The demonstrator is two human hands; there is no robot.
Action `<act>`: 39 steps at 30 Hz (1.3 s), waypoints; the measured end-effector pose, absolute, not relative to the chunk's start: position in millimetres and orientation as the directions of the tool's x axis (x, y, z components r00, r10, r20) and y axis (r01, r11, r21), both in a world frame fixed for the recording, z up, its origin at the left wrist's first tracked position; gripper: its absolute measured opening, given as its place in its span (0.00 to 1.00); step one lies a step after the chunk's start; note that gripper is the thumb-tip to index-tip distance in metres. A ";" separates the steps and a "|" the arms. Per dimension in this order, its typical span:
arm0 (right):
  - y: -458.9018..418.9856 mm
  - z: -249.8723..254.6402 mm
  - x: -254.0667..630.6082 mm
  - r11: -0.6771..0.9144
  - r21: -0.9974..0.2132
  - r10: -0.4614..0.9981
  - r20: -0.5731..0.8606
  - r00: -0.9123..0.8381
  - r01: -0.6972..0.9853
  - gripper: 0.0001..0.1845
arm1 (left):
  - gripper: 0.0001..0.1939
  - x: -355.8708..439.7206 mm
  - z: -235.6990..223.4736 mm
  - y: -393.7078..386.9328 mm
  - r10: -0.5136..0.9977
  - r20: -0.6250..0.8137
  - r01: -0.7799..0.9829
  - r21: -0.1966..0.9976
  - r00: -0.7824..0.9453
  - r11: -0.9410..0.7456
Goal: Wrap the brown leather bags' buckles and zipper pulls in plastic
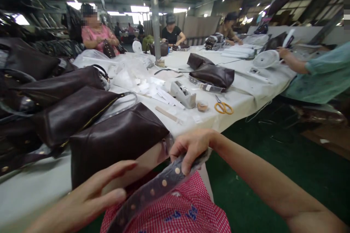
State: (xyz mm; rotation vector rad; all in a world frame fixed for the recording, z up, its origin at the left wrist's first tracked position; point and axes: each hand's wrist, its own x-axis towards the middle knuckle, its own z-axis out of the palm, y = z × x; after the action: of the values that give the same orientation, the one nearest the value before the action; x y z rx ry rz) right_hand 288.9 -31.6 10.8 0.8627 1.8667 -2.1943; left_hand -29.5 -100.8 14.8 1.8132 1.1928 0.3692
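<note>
My right hand [191, 148] is closed on one end of a dark strap [157, 188] with a row of round metal studs, wrapped in clear plastic. From there the strap slants down to the left across a red checked cloth [188, 205] at my lap, and its lower end leaves the view. To the left of the strap, my left hand [105, 187] hovers with fingers apart and nothing in it. Just beyond it a dark brown leather bag [117, 143] lies at the table edge.
More dark bags [73, 113] are piled at left. On the white table [202, 122] lie a tape dispenser [183, 94], orange-handled scissors [223, 107], a cardboard strip [166, 114], paper scraps and another dark bag [212, 74]. A post [154, 14] rises behind. Several people work around the table.
</note>
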 end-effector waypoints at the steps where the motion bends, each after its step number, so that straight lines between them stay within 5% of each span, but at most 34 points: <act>1: -30.3 14.6 277.4 -0.173 -0.887 0.246 -0.460 -0.853 0.429 0.14 | 0.22 -6.9 14.4 -96.9 0.775 -0.282 0.509 0.859 0.565 -0.059; 3: -30.2 21.2 262.1 -0.036 -0.921 0.236 -0.385 -0.892 0.388 0.11 | 0.16 32.9 9.8 -90.3 0.659 -0.326 0.369 0.926 0.678 0.078; 6: -38.6 26.2 262.5 0.320 -0.890 0.381 -0.192 -0.905 0.324 0.11 | 0.17 59.3 -4.8 -85.2 0.670 -0.406 0.237 0.913 0.622 0.332; 10: -59.2 11.5 288.1 0.723 -0.509 0.644 0.251 -0.723 0.467 0.26 | 0.20 41.4 -23.2 -87.7 0.732 -0.483 0.014 0.839 0.480 0.544; 13: -73.0 -14.1 298.1 0.794 -0.189 0.593 0.451 -0.667 0.577 0.28 | 0.19 28.8 -29.3 -94.0 0.745 -0.505 -0.046 0.814 0.436 0.579; 16: -85.1 -36.5 289.5 0.809 -0.017 0.481 0.592 -0.646 0.587 0.23 | 0.19 30.8 -31.7 -99.9 0.750 -0.502 -0.065 0.812 0.430 0.580; 19: -91.2 -47.6 272.7 0.758 0.016 0.463 0.689 -0.557 0.652 0.21 | 0.18 37.9 -32.1 -101.9 0.769 -0.488 -0.050 0.831 0.413 0.554; 22: -86.9 -55.2 258.4 0.701 -0.091 0.536 0.722 -0.437 0.707 0.17 | 0.17 43.7 -30.5 -100.2 0.797 -0.452 -0.038 0.861 0.400 0.507; 26: -76.4 -68.6 238.2 0.512 -0.609 0.810 0.577 -0.104 0.606 0.14 | 0.15 51.6 -30.6 -96.6 0.853 -0.358 -0.010 0.921 0.379 0.391; 29: -75.4 -74.2 217.5 0.129 -0.978 0.981 0.150 0.124 0.162 0.07 | 0.11 58.0 -37.0 -94.7 0.917 -0.243 0.005 0.967 0.316 0.255; 33: -78.9 -70.6 197.2 -0.207 -0.856 0.970 -0.241 0.013 -0.474 0.05 | 0.13 63.7 -45.0 -92.9 0.979 -0.100 0.082 0.993 0.177 0.086; 39: -78.0 -67.5 193.8 -0.346 -0.671 0.924 -0.366 -0.113 -0.656 0.11 | 0.13 68.3 -43.5 -94.5 0.983 -0.004 0.106 0.994 0.183 -0.016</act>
State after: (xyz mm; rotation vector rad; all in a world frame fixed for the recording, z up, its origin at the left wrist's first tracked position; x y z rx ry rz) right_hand 193.8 -78.0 -67.5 1.9631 0.8953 -3.7118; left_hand 68.3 -94.5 -43.5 1.3728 1.1452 1.0239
